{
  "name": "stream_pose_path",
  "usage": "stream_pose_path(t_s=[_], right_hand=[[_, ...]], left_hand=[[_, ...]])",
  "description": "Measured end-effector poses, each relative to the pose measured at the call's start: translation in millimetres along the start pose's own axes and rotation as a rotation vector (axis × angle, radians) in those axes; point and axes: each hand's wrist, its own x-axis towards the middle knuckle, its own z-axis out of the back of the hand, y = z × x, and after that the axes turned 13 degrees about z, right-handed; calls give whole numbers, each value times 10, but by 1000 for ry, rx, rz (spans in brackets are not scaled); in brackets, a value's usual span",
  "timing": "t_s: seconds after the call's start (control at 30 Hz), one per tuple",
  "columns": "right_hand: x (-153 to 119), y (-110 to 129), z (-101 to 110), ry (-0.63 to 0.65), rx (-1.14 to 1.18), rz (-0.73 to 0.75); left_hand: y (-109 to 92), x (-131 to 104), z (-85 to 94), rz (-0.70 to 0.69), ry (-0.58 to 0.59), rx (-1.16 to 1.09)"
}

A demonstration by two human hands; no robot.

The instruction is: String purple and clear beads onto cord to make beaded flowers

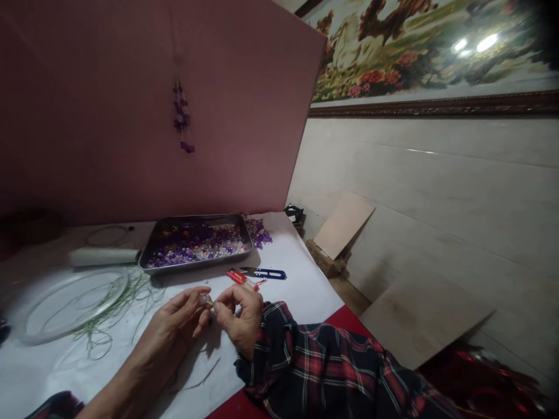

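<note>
My left hand [186, 314] is closed on a small clear bead [205, 298], pinched near the fingertips. Close beside it, my right hand [239, 314] is pinched at the bead's right side; whatever thin piece its fingertips hold is too small to name. Just beyond the hands lie a red lighter [238, 276] and blue thread snips [266, 273]. Behind them stands a metal tray [196, 267] full of purple, clear and a few orange beads. A dark strand [203, 379] lies on the white table cover below the hands.
Green threads [105, 320] and a coil of clear line [30, 337] spread over the left side. A white roll [105, 256] lies left of the tray, purple beads [259, 233] to its right. A beaded string [181, 110] hangs on the pink panel [109, 116]. Cardboard [345, 224] leans by the wall.
</note>
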Motion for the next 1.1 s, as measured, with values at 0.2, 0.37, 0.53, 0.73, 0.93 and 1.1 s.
stream_pose_path(t_s=[0.2, 0.37, 0.53, 0.73, 0.93, 1.1], right_hand=[[-19, -3, -4, -12, -7, -8], [-12, 14, 5, -17, -15, -7], [-9, 9, 6, -26, -39, -6], [-13, 10, 22, -12, -41, -13], [-15, -26, 5, -20, -27, -1], [-17, -43, -4, -30, -23, 14]], left_hand=[[22, 48, 99, 5, 69, 27], [4, 11, 38, 19, -13, 23], [-8, -25, 16, 20, 13, 28], [17, 17, 71, 14, 39, 43], [34, 61, 113, -11, 70, 55], [60, 110, 131, -37, 89, 43]])
